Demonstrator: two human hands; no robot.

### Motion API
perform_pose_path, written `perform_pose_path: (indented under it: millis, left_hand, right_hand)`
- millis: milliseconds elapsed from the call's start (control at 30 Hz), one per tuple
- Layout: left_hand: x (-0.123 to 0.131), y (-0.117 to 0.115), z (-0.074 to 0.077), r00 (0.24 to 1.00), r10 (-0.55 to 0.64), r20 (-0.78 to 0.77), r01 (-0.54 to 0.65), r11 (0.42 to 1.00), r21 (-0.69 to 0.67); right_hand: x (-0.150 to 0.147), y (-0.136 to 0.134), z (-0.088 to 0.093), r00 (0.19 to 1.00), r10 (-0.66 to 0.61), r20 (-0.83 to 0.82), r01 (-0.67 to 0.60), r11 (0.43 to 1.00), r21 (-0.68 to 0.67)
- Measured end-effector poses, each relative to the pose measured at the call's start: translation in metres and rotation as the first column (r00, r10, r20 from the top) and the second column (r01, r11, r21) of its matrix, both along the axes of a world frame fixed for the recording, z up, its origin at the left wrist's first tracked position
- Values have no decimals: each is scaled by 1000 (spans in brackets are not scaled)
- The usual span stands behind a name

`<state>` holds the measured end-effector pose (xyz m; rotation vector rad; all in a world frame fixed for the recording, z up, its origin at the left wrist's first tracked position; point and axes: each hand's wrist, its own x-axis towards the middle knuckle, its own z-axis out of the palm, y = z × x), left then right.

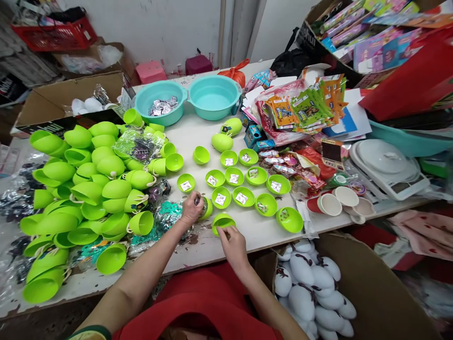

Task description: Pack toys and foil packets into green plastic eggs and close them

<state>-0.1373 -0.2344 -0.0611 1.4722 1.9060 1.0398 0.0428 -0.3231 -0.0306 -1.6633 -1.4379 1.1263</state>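
My left hand (193,208) is closed, its fingertips pinched around something small and dark that I cannot make out. Right beside it a green plastic egg half (207,208) stands tilted, partly hidden by the hand. The fingers of my right hand (231,242) close on the near rim of another green egg half (223,221). Beyond and to the right, several open egg halves (244,196) sit in loose rows, most with a small silvery packet (220,199) inside. Two closed green eggs (222,142) lie behind them.
A large pile of green egg halves (113,189) covers the left side. Two turquoise basins (214,113) stand at the back, one holding silvery packets. Snack bags (307,111), a white scale (389,165) and paper cups (331,204) crowd the right. White eggs (314,288) fill a box below.
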Motion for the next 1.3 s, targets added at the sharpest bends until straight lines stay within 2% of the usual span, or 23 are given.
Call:
perform_pose_path:
  millis: [67, 133, 200, 267, 400, 467, 533, 600, 667, 700, 767, 833, 900, 967, 1033, 1100, 1133, 1200, 1267, 1300]
  left_hand:
    - [0, -2, 2, 999, 14, 35, -13, 1000, -23]
    - [0, -3, 5, 996, 37, 78, -33, 998, -46]
    - [0, -3, 7, 990, 66, 127, -58, 996, -63]
    - [-1, -1, 9, 978, 99, 181, -87, 994, -72]
    - [-5, -2, 17, 939, 175, 295, -154, 983, -96]
    - [-8, -5, 30, 919, 196, 343, -171, 980, -100]
    - [-12, -7, 54, 906, 183, 381, -163, 983, -84]
    - [-16, -10, 83, 910, 78, 407, -73, 997, -27]
    - [-20, -15, 111, 915, -118, 386, 94, 992, 79]
    - [-22, -19, 122, 907, -238, 347, 200, 970, 140]
    - [-27, -30, 137, 852, -475, 222, 422, 872, 249]
    - [-32, -43, 142, 760, -645, 84, 599, 744, 296]
    - [-34, -57, 141, 684, -728, -35, 707, 651, 278]
    - [-33, -66, 138, 650, -751, -117, 754, 619, 222]
    - [-28, -69, 133, 629, -765, -136, 776, 610, 161]
    - [-19, -68, 124, 615, -786, -57, 787, 608, 105]
    - [-13, -67, 116, 626, -779, 12, 776, 625, 82]
    - [0, -65, 96, 726, -674, 136, 680, 733, 4]
    - [16, -64, 68, 863, -487, 135, 503, 850, -153]
    - [24, -62, 54, 904, -418, 92, 428, 873, -235]
  right_hand:
    - [-4, 6, 12, 991, 80, 103, -91, 990, 106]
    - [-15, 18, 21, 939, 166, 301, -228, 956, 184]
    - [-30, 35, 23, 842, 234, 486, -345, 927, 151]
    - [-43, 50, 21, 776, 287, 562, -398, 914, 82]
    - [-53, 66, 15, 767, 364, 528, -459, 887, 55]
    - [-51, 68, 19, 795, 401, 454, -488, 869, 87]
    - [-50, 72, 30, 865, 432, 256, -475, 870, 134]
    - [-50, 77, 45, 891, 452, -41, -444, 887, 126]
    - [-51, 80, 62, 841, 466, -275, -465, 882, 72]
    - [-50, 80, 69, 808, 480, -342, -493, 868, 53]
    - [-50, 76, 80, 747, 522, -412, -553, 831, 50]
    - [-50, 64, 85, 687, 565, -458, -603, 794, 75]
    - [-52, 49, 85, 607, 586, -537, -644, 758, 99]
    - [-52, 32, 81, 574, 532, -623, -626, 775, 85]
    - [-47, 16, 76, 636, 400, -660, -535, 845, -4]
    - [-32, 2, 70, 733, 229, -640, -406, 903, -142]
    - [-20, -4, 66, 769, 140, -624, -343, 914, -217]
    - [7, -16, 59, 803, -53, -594, -199, 915, -350]
    - [35, -27, 54, 792, -250, -558, -27, 898, -440]
    - [46, -31, 52, 778, -324, -539, 44, 883, -467]
